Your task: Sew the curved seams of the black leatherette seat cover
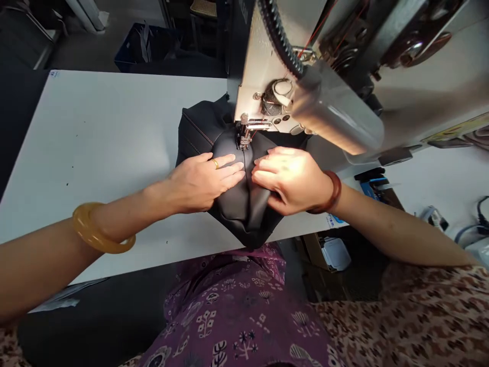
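Nearest, the left hand [204, 181] and right hand [288, 178] lie open and flat, gripping nothing, on a black padded leatherette cover [233, 206], which sits on the white desk [99, 142] beneath the presser foot [243, 135] of a sewing machine [263, 97].

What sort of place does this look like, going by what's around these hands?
Probably a sewing workshop, likely doing upholstery-type work: there's an industrial sewing machine with its presser foot down on stitched black padded material, set on a long white work table.
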Action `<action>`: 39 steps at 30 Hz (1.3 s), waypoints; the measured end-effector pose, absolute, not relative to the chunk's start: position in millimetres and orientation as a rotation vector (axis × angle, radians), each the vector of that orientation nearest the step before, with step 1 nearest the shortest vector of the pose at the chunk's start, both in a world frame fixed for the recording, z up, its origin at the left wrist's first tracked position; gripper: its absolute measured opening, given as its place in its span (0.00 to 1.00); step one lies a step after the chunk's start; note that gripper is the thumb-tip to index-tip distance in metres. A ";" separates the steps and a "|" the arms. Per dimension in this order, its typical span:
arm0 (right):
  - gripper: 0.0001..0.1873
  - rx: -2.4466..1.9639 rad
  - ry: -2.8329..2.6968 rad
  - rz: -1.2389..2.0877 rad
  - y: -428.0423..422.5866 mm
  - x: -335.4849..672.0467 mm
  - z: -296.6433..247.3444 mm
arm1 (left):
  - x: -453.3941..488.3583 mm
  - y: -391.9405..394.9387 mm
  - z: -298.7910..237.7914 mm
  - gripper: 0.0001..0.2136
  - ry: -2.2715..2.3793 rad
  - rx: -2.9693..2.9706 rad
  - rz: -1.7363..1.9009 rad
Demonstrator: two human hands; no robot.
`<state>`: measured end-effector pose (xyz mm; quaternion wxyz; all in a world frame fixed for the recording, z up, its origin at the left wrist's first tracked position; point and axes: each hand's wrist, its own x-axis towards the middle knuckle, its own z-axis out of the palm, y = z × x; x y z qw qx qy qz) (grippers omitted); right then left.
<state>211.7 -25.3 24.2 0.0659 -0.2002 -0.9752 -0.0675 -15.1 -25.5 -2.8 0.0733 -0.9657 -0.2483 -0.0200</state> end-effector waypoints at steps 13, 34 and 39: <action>0.13 -0.546 -2.854 -0.319 -27.6 223.7 12.9 | -17.4 -21.9 -7.2 0.20 -0.826 -2.787 -0.081; 0.25 -1.977 -2.328 0.337 -67.2 242.0 -34.9 | -7.1 -55.0 1.8 0.14 -0.606 -3.060 -0.288; 0.18 -1.965 -2.569 0.005 -57.2 241.2 -33.6 | -10.9 -54.1 -10.4 0.16 -0.514 -2.918 -0.124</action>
